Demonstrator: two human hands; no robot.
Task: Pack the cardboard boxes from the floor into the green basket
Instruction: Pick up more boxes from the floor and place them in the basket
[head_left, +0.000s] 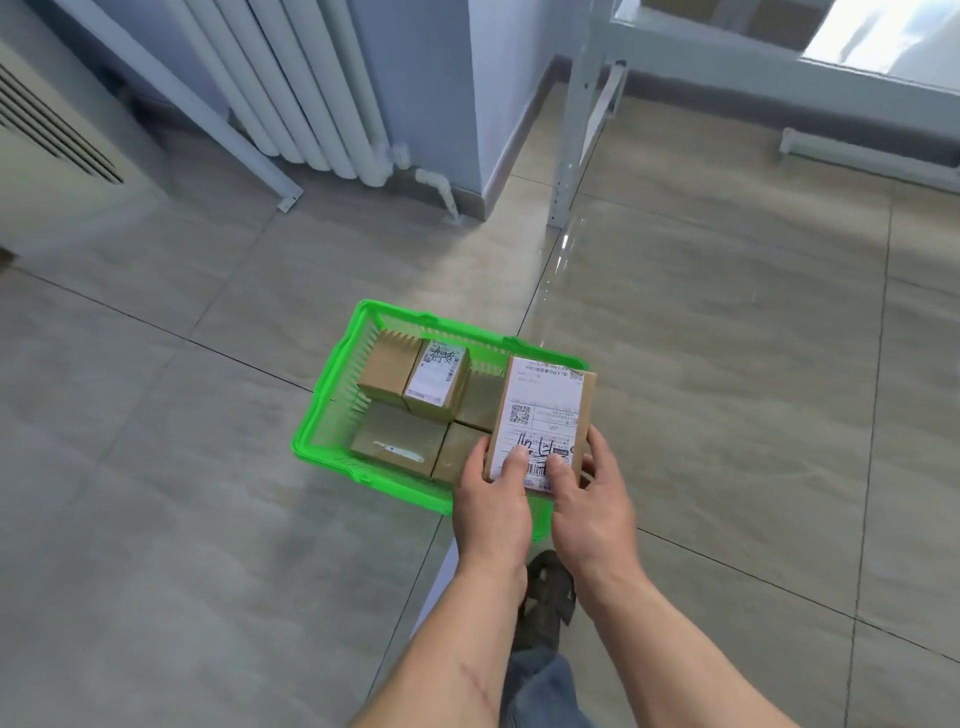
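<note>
Flat cardboard box (540, 423), white shipping label up, held over the near right corner of the green basket (332, 410). It is not yet set down as far as I can tell. Both hands clamp its near end: left hand (493, 501) with thumb on the label and fingers curled under the edge, right hand (592, 512) likewise on the other side. So each grip is closed on the box, not loose.

Basket contents: a labelled small box (436, 382) sitting high at the far side, a plain box (389, 369) touching it on the left, a low flat box (400, 441) at the near left, and at least two more brown boxes partly hidden behind the held one. Exact count I cannot give.

Progress, my judgement: packing is far along. No other boxes show on the floor (182, 467) around the basket, so this may be the last, though I cannot see behind the person.

Beyond the basket: radiator (291, 88) on the far wall, metal shelf leg (571, 145) to its right.
</note>
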